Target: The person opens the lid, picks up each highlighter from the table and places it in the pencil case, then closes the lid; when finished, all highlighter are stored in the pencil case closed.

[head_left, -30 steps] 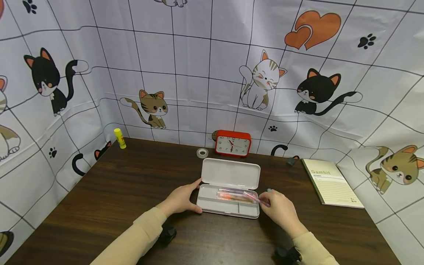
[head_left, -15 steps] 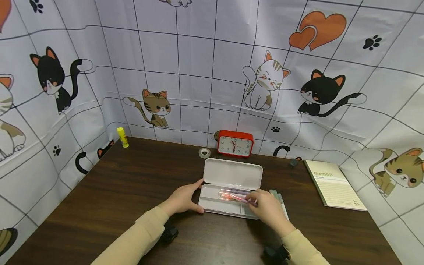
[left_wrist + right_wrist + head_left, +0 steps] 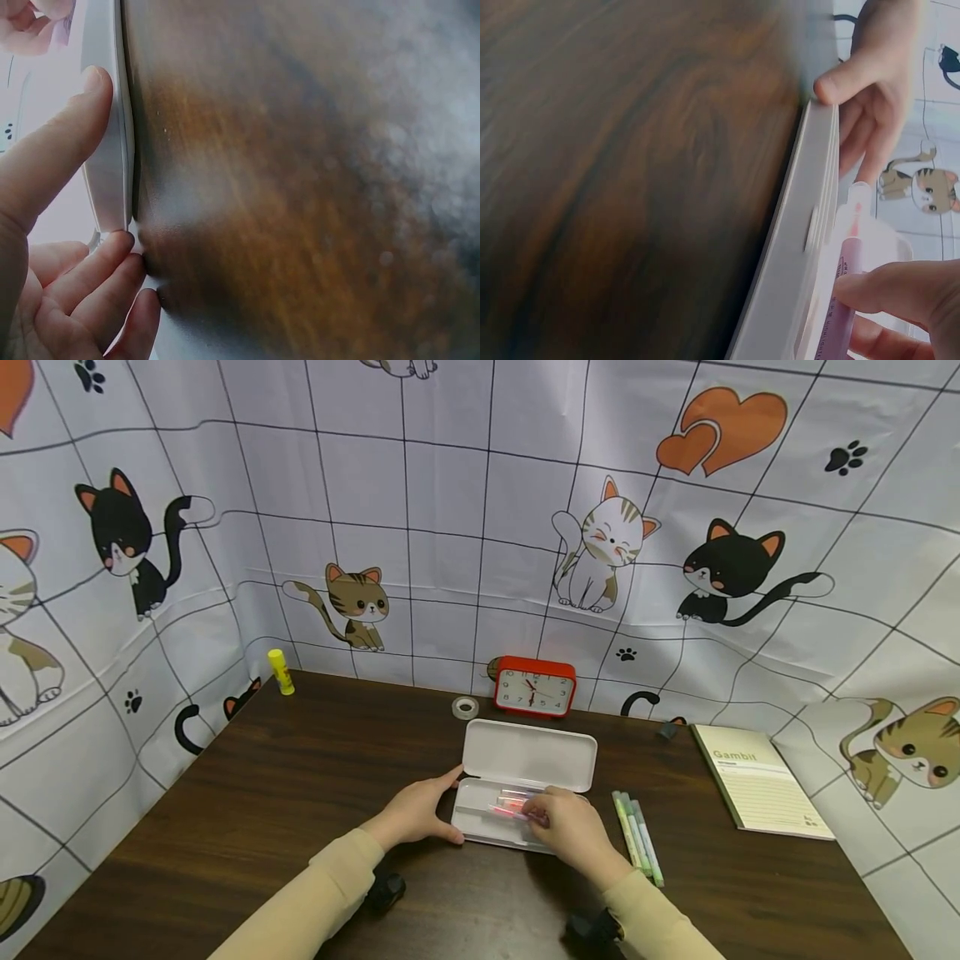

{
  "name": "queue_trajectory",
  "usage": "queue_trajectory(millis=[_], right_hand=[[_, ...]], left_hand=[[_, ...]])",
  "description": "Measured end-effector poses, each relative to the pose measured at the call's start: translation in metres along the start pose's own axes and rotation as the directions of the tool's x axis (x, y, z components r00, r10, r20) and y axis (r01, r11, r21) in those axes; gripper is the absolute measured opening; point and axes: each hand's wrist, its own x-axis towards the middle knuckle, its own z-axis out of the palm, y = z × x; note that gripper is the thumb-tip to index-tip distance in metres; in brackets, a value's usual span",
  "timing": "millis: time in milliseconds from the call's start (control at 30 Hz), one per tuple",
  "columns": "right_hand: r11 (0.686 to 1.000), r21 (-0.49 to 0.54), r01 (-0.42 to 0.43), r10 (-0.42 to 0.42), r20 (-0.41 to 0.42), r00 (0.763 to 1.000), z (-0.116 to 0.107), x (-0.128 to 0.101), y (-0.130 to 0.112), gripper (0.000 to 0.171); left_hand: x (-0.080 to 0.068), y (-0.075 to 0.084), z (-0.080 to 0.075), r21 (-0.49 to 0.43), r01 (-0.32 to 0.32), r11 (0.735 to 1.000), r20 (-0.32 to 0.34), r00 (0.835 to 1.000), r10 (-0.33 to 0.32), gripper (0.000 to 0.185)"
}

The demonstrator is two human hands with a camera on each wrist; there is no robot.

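Note:
An open white pencil case [image 3: 529, 756] lies on the table, its lid tipped back. My left hand [image 3: 411, 814] holds its left end, the thumb [image 3: 71, 139] against the front side and the other fingers at the end. Over the case, my right hand [image 3: 576, 833] pinches a purple marker pen [image 3: 838, 326] with a clear cap between thumb and fingers. The cap end points left. More pens [image 3: 512, 793] with clear caps lie in the rear compartment, partly hidden by the right hand.
Several pale green pens [image 3: 637, 837] lie side by side right of the case. Behind it stand a red clock [image 3: 535, 685] and a tape roll [image 3: 465, 707]. A yellow glue stick [image 3: 281, 672] is at the far left, a notepad [image 3: 761, 781] at right, and a small dark object [image 3: 668, 729] at the back.
My right hand has moved left with the purple marker pen, from the case's right end to over its inside. The green pens have come into view. The left hand stays at the case.

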Motion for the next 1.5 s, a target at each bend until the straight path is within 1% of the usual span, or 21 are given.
queue_trajectory(millis=[167,333,533,733,1000,1133,1233,1367,1500], right_hand=[[0.998,-0.014,0.054,-0.054,-0.015,0.998,0.007,0.005,-0.004,0.011],[0.997,0.003,0.083,-0.083,-0.008,0.997,0.011,0.008,-0.007,0.012],[0.997,0.028,0.078,-0.078,0.002,0.997,0.012,0.010,-0.010,0.011],[0.997,0.027,0.068,-0.067,-0.020,0.998,0.012,0.010,-0.006,0.011],[1.000,0.004,0.003,-0.002,-0.043,0.999,0.005,0.003,0.003,0.008],[1.000,0.012,-0.025,0.026,-0.015,1.000,0.003,-0.001,0.008,0.006],[0.999,0.023,-0.036,0.036,0.009,0.999,0.002,-0.004,0.011,0.008],[0.999,0.039,-0.029,0.028,0.018,0.999,0.002,-0.005,0.011,0.012],[0.999,0.039,-0.019,0.018,0.021,1.000,0.002,-0.004,0.008,0.010]], left_hand=[[0.000,0.000,0.002,0.002,0.004,1.000,0.004,1.000,-0.004,0.105],[0.001,0.000,0.002,-0.003,0.010,1.000,0.003,1.000,-0.010,0.105],[0.002,-0.001,0.002,-0.004,0.004,1.000,0.000,1.000,-0.004,0.105],[0.001,-0.001,0.001,-0.015,-0.007,1.000,-0.003,1.000,0.007,0.105],[0.001,-0.002,0.001,-0.020,-0.015,1.000,-0.002,1.000,0.015,0.105],[0.001,-0.003,0.001,-0.021,-0.010,1.000,-0.001,1.000,0.010,0.105],[0.001,-0.003,0.002,-0.017,-0.010,1.000,-0.002,1.000,0.010,0.105],[0.001,-0.003,0.001,-0.015,-0.009,1.000,-0.004,1.000,0.009,0.105],[0.000,-0.002,0.001,-0.017,-0.004,1.000,0.000,1.000,0.004,0.105]])
